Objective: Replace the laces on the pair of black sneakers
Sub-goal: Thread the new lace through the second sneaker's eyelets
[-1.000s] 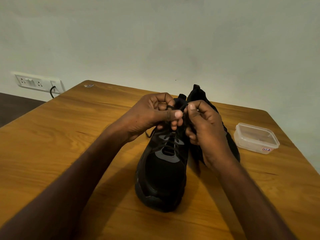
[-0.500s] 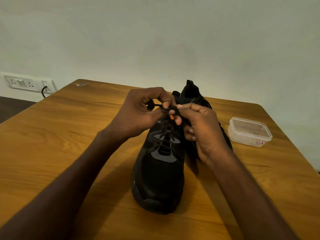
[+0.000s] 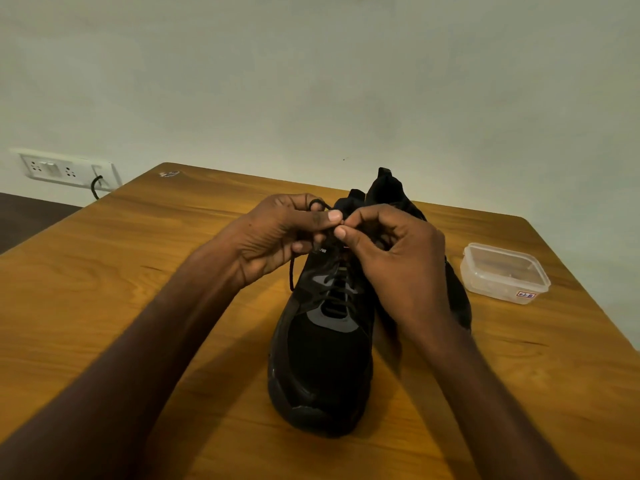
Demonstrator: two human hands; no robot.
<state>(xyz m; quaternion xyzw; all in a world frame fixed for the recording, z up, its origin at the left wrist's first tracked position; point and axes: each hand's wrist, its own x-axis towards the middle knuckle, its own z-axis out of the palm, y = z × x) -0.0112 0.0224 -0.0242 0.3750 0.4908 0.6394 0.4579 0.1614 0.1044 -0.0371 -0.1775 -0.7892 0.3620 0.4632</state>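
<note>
The wooden tabletop (image 3: 138, 306) carries everything, set against a plain wall with a socket panel (image 3: 65, 169) at the left and a cord (image 3: 95, 187) plugged into it. In the middle stand the two black sneakers: the near sneaker (image 3: 322, 358) points its toe at the person, probably so that the eyelets and the tongue face up within easy reach, and the far sneaker (image 3: 415, 237) sits just beside it on the right, mostly hidden behind the right arm. Both hands meet above the top eyelets. The left hand (image 3: 280, 237) has its fingers curled round the black lace (image 3: 292, 275), a loop showing over its knuckles and a loose end hanging beside the shoe's left side. The right hand (image 3: 394, 247) pinches thumb against forefinger at the same spot, apparently on the lace too, though the dark cord there is hard to make out. This grip with both hands looks suited to working a knot or the last crossing. Lower down the lace already crosses the eyelets. A clear plastic box (image 3: 505, 271) with a small label stands apart on the right, out of the way. Nothing blocks the hands; only the right arm hides the second shoe's lacing.
</note>
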